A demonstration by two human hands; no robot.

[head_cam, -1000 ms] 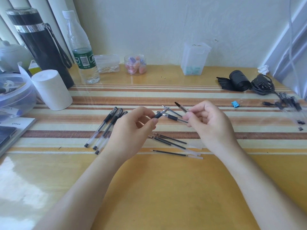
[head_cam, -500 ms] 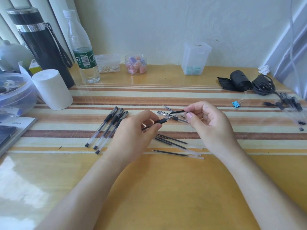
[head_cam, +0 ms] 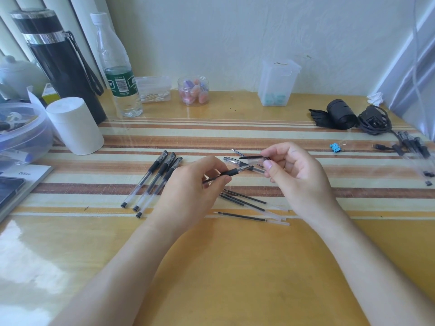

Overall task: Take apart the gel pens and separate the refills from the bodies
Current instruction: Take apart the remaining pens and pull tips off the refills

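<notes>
**A:** How far along was the job?

**B:** Partway, by my reckoning. Three capped pens (head_cam: 153, 182) lay side by side on the worktop (head_cam: 235, 267), just left of the left hand (head_cam: 190, 187), not yet opened. At least three loose refills (head_cam: 244, 199) lay below and between the hands. What looked like another refill tip (head_cam: 235, 151) showed just beyond them.

**A:** And the hands themselves?

**B:** Both were raised with one pen between them. The left hand pinched its black grip end (head_cam: 221, 175) between thumb and fingers. The right hand (head_cam: 299, 177) pinched the clear barrel (head_cam: 255, 170), with a thin black piece (head_cam: 250, 157) held above it. I couldn't tell whether that barrel's refill was out.

**A:** Where were the emptied bodies?

**B:** A blurred bundle of pen parts (head_cam: 414, 147) lay at the far right edge, well apart from the refills. It was likely the bodies, but it was too blurred to be sure.

**A:** Any containers?

**B:** There were several along the wall.
- A round jar (head_cam: 193, 78) held pink and purple pieces.
- A tall clear box (head_cam: 277, 76) had pale blue things at its bottom.
- A flat clear box (head_cam: 153, 82) held cotton swabs.
- A water bottle (head_cam: 113, 48) had a little water left.
- A big clear tub (head_cam: 35, 128) at the left edge held odds I couldn't make out.

I saw no pen parts in any of them.
</notes>
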